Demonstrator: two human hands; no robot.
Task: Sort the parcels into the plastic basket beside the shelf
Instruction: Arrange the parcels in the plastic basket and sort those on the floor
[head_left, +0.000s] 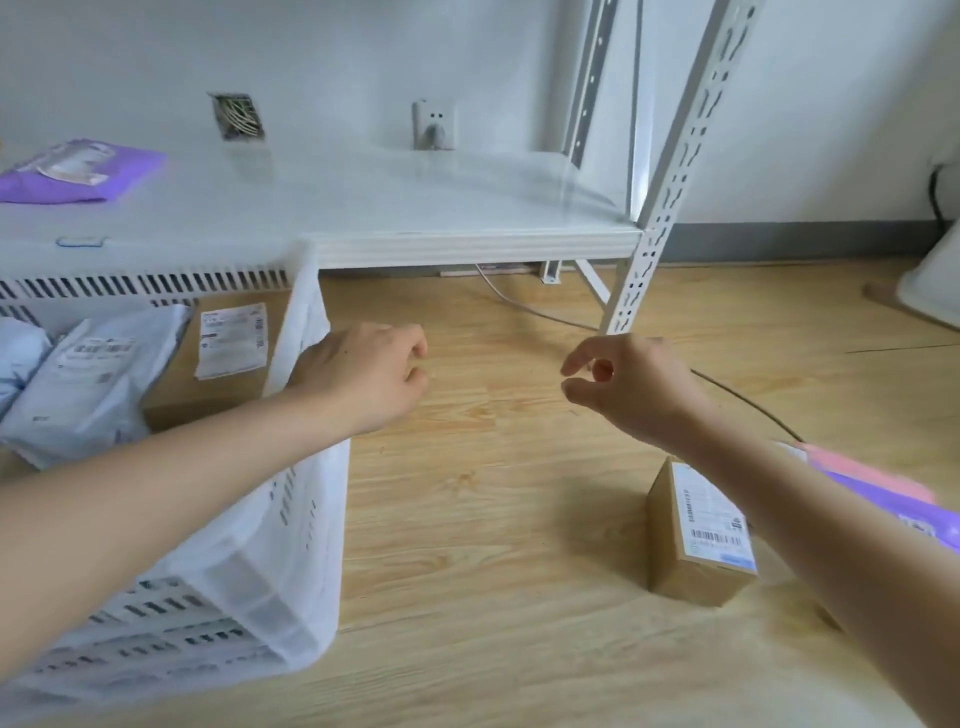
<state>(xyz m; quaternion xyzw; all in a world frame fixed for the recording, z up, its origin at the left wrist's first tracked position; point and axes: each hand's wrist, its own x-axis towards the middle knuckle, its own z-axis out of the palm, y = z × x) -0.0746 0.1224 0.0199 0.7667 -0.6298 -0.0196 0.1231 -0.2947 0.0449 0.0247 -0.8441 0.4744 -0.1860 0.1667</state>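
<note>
A small cardboard parcel (698, 540) stands on the wooden floor (467, 493) at five o'clock, under the right forearm. At eight o'clock, the white plastic basket (291, 545) holds grey mailer bags (78, 384) and a labelled box (228, 348). Left hand (363, 374) and right hand (631, 387) hover mid-frame, fingers loosely curled, holding nothing. A purple parcel (78, 171) lies on the shelf (415, 208) at ten o'clock.

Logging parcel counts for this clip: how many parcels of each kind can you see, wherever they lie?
Cardboard boxes: 2, one in the basket, one on the floor
Pale mailer bags: 2, both in the basket
Purple mailer bags: 2, one on the shelf, one on the floor
Total: 6
</note>
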